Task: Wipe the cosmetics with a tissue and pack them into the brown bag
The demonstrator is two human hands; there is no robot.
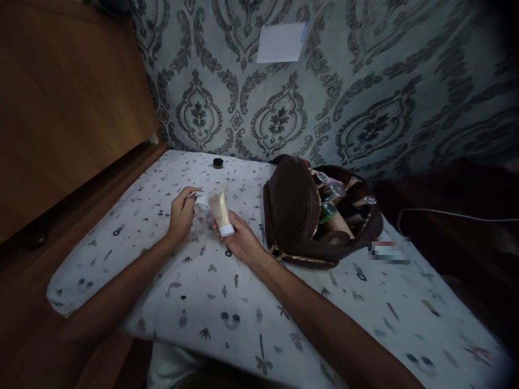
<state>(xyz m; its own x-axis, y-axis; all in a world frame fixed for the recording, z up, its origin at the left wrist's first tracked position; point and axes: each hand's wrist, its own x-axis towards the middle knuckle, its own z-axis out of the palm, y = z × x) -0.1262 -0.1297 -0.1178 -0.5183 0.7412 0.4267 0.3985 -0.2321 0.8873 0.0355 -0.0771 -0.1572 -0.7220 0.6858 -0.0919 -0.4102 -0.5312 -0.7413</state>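
Note:
My right hand [240,235] is closed round the lower end of a cream-coloured tube [219,209] with a white cap, which points down toward me. Just left of the tube, my left hand [183,212] pinches a crumpled white wipe or tissue [201,202]. Both hands are above a white patterned sheet [219,281]. To the right of them, a dark brown bag [290,205] lies unzipped, with several bottles and tubes [334,190] inside.
A small dark jar [218,162] stands on the sheet toward the wall. A blurred small item [390,250] lies right of the bag. Wooden furniture [73,102] borders the left side. A white card [281,43] is on the patterned wall, and a thin cable [454,213] runs at the right.

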